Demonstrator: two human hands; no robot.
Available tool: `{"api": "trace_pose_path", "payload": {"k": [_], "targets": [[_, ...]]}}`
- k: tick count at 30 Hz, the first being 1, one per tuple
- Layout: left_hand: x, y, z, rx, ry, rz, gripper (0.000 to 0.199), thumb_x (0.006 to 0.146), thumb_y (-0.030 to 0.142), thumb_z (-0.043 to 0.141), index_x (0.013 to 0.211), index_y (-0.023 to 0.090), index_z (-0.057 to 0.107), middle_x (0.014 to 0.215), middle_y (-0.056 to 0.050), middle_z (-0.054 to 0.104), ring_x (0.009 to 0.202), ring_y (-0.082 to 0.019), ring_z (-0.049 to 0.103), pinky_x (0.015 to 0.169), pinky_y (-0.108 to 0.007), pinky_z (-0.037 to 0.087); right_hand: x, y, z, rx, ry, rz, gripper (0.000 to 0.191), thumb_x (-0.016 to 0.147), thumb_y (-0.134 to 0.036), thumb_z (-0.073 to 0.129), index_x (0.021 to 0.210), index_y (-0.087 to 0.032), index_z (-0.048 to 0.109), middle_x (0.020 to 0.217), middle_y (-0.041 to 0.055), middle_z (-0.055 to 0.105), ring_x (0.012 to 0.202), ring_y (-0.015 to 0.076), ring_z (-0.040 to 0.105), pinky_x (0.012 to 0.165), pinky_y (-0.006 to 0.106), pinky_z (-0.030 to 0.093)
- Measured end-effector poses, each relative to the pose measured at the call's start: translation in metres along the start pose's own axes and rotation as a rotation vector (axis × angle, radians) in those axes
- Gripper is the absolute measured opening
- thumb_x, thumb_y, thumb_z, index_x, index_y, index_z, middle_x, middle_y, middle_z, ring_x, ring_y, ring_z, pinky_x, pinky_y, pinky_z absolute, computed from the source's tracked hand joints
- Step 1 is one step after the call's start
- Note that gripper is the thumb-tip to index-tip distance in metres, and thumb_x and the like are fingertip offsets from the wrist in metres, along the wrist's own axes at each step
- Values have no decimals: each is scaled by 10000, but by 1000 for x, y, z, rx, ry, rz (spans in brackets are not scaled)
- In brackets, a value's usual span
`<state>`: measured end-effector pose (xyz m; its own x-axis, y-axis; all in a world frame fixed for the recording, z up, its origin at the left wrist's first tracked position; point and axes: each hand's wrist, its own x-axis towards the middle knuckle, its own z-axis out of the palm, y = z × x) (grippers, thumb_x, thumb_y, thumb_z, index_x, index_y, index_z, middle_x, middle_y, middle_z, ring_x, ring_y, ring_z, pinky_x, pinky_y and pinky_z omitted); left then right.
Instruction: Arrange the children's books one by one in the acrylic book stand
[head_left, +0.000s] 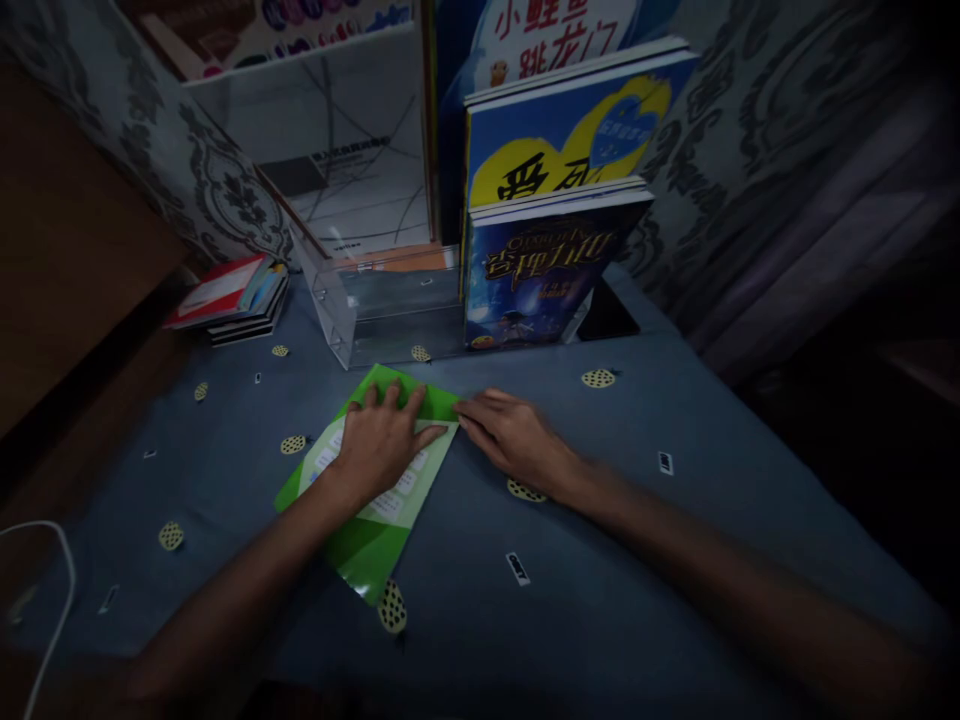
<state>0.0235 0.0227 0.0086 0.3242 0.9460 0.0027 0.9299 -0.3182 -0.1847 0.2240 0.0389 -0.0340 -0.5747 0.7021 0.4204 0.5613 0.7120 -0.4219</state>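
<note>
Booklet (401,505) lies flat on the surface (600,590), left hand (381,435) spread wide across it, apparently to stop it sliding, while the right hand (514,430), bunched, pinches its corner.

Table (450,640) spread with dull blue-grey cloth, printed with scattered yellow, dark-dotted ovals (598,378) and small lettered labels (517,569). Far-left corner: short stack of thin books (232,300), red-and-white cover uppermost, black ones beneath. Far edge, centre: clear plastic display rack (341,320), standing. Toward table's middle: glossy green booklet with pale printed panel (409,490), flat, askew, far corner just before rack. Far-right: black flat shape (607,312), too dim to identify.
</note>
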Motion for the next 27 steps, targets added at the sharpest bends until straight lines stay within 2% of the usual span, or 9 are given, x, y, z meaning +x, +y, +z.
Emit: {"api": "trace_pose_path", "payload": {"k": [4, 9, 13, 19, 27], "targets": [[5, 2, 1, 40, 10, -60, 661, 974, 638, 417, 1447, 188, 523, 1350, -215, 605, 1137, -391, 628, 832, -478, 559, 10, -1, 2, -35, -55, 60, 220, 1029, -230, 448, 992, -167, 656, 900, 121, 703, 928, 263, 643, 784, 383, 550], [11, 3, 0, 30, 29, -82, 635, 987, 611, 420, 1397, 150, 567, 1245, -210, 655, 1059, -378, 666, 839, -486, 548, 25, 6, 5, -69, -84, 72, 217, 1016, -199, 460, 1047, -133, 664, 938, 143, 727, 979, 280, 636, 832, 407, 555], [13, 6, -3, -15, 30, -51, 519, 1002, 534, 465, 1320, 153, 615, 1214, -197, 671, 1071, -368, 664, 844, -475, 543, 38, 19, 11, -74, -86, 27, 229, 985, -150, 484, 1106, -119, 675, 1023, 155, 742, 1036, 288, 638, 891, 429, 549], [14, 5, -3, -1, 26, -33, 484, 1021, 464, 459, 1405, 188, 561, 1335, -192, 635, 1126, -362, 653, 892, -480, 536, 56, 29, 19, -122, -88, 30, 300, 962, -96, 466, 1172, -105, 679, 1130, 176, 738, 1167, 291, 624, 977, 423, 520], [14, -1, 5, -15, 76, 3, 461, 1036, 435, 426, 1395, 179, 562, 1385, -198, 604, 1205, -375, 615, 939, -504, 517, 53, 29, 23, -123, -38, 70, 353, 963, -107, 454, 1243, -89, 669, 1274, 193, 702, 1228, 306, 614, 1045, 482, 489]]}}
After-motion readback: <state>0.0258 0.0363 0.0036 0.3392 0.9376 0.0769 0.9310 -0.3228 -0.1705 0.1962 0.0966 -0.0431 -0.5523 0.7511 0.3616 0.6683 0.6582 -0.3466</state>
